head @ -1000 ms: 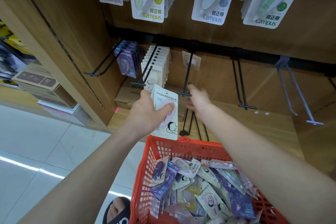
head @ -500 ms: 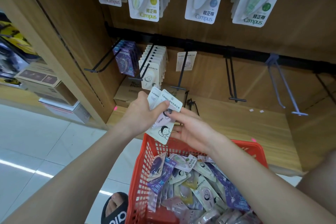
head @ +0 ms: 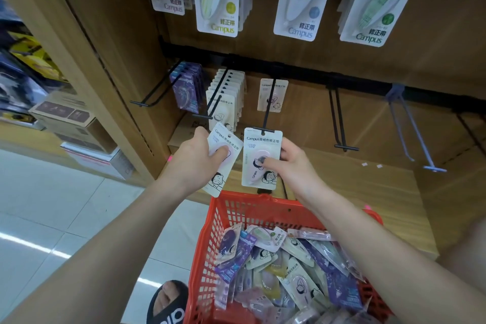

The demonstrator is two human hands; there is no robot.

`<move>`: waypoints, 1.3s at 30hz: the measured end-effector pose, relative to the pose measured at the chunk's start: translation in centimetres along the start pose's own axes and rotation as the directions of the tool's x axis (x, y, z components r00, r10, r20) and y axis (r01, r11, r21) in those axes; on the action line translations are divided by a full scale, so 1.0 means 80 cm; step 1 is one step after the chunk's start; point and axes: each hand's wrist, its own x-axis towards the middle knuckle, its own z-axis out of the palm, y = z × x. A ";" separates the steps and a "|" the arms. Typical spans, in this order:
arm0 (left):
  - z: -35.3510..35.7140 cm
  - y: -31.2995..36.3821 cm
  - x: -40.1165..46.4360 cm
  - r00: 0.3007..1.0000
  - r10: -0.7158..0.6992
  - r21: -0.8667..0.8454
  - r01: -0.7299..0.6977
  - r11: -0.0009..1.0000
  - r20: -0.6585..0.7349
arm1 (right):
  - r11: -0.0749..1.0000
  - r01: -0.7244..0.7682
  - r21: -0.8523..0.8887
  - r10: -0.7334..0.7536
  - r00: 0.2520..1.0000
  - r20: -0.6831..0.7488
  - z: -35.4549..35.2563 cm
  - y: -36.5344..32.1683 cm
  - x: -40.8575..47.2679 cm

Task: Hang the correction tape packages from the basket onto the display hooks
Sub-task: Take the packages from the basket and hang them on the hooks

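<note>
My right hand (head: pixel 292 166) pinches a white correction tape package with a pink dispenser (head: pixel 261 158), its top edge right at the tip of the middle black hook (head: pixel 267 116). One matching package (head: pixel 272 95) hangs far back on that hook. My left hand (head: pixel 196 163) grips a further white package (head: pixel 224 150), tilted, just left of it. Below, the red basket (head: pixel 228 216) holds several mixed packages (head: pixel 286 263). Hooks to the left carry purple packages (head: pixel 185 88) and a row of white ones (head: pixel 226 97).
Two bare black hooks (head: pixel 339 121) and a grey hook (head: pixel 410 129) stick out to the right over the wooden shelf (head: pixel 368 192). Large Campus cards (head: pixel 297 0) hang above. Cardboard boxes (head: pixel 68 118) stand at left. A foot in a black sandal (head: pixel 168 302) rests beside the basket.
My right hand took one package from the pair in my left hand and lifted it to the middle hook's tip. My left hand keeps the other package.
</note>
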 end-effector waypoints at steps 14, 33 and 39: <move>0.000 0.000 0.004 1.000 -0.002 -0.062 0.002 0.998 0.011 | 0.996 -0.066 0.063 0.075 0.986 -0.151 0.010 0.004 0.042; 0.013 0.011 0.027 0.996 0.043 -0.197 -0.028 0.980 0.072 | 0.961 -0.268 0.067 0.270 0.863 -0.427 -0.007 -0.008 0.203; 0.008 0.009 0.028 0.997 0.039 -0.214 -0.026 0.976 0.059 | 0.961 -0.273 0.050 0.266 0.851 -0.453 0.010 0.009 0.142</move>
